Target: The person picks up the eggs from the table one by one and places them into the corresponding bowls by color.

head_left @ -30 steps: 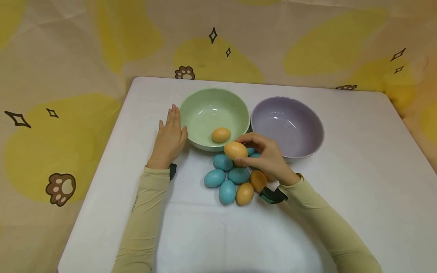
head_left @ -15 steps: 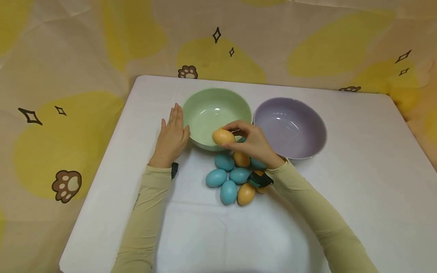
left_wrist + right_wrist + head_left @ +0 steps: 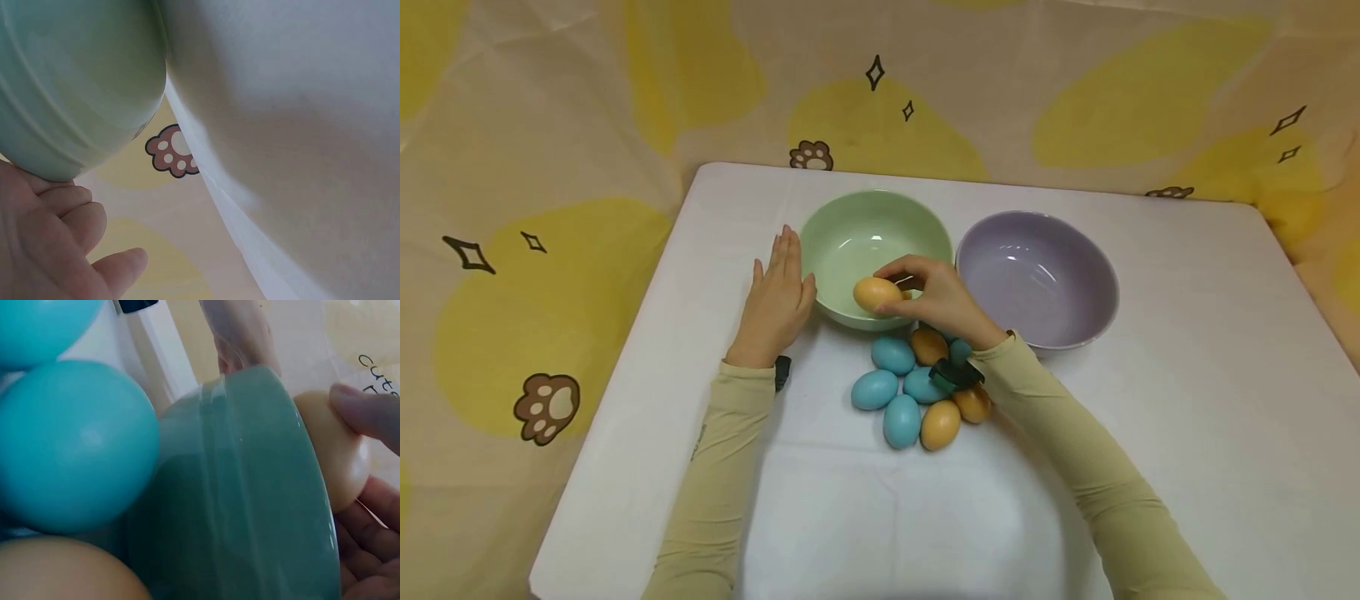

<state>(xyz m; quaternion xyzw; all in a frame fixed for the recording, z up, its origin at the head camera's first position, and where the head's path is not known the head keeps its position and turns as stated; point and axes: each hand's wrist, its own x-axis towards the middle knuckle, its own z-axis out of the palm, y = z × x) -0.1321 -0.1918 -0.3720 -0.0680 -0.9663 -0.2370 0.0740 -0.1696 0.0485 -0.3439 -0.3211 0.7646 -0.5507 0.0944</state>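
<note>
In the head view, a yellow-orange egg (image 3: pixel 877 295) is pinched between the thumb and fingers of my right hand (image 3: pixel 942 298), at the near side of the green bowl (image 3: pixel 874 200). The right wrist view has this egg (image 3: pixel 334 450) by the bowl's rim, partly hidden behind its wall. Against the bowl's left side rests my left hand (image 3: pixel 772 304), its fingers straight. From the left wrist, the fingers (image 3: pixel 84 225) touch the outside of the green bowl (image 3: pixel 81 81). Most of the bowl's near inside is hidden by the right hand.
A purple bowl (image 3: pixel 1037 283) stands right of the green one. In front of the bowls, several blue eggs (image 3: pixel 875 390) and orange eggs (image 3: pixel 940 425) lie grouped on the white table (image 3: pixel 835 517). A patterned cloth (image 3: pixel 925 133) hangs behind.
My right hand has carried the orange egg leftward and away from me, from above the egg group to the green bowl. The left hand has stayed against the bowl.
</note>
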